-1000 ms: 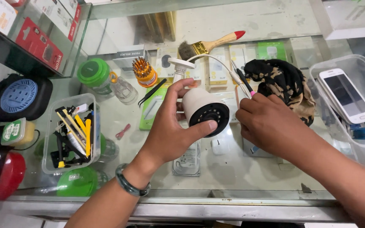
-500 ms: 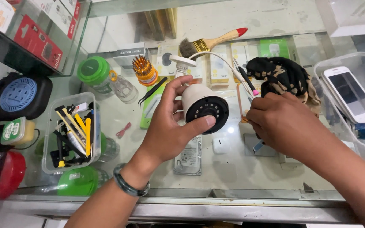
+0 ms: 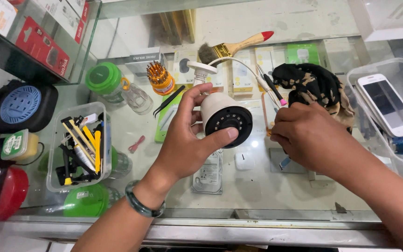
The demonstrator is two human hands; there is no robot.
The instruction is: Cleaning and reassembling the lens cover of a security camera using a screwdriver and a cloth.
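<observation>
A white camera is being gripped by the left hand.
A thin tool is being pinched by the right hand, over open glass counter.

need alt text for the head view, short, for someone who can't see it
The left hand grips a white security camera over a glass counter, while the right hand holds a thin tool beside it. A tub of tools and a paintbrush lie nearby.

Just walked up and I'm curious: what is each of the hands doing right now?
Left hand: closed around the white round security camera with the black face.
Right hand: curled shut beside the camera; what it grips, if anything, cannot be told.
</observation>
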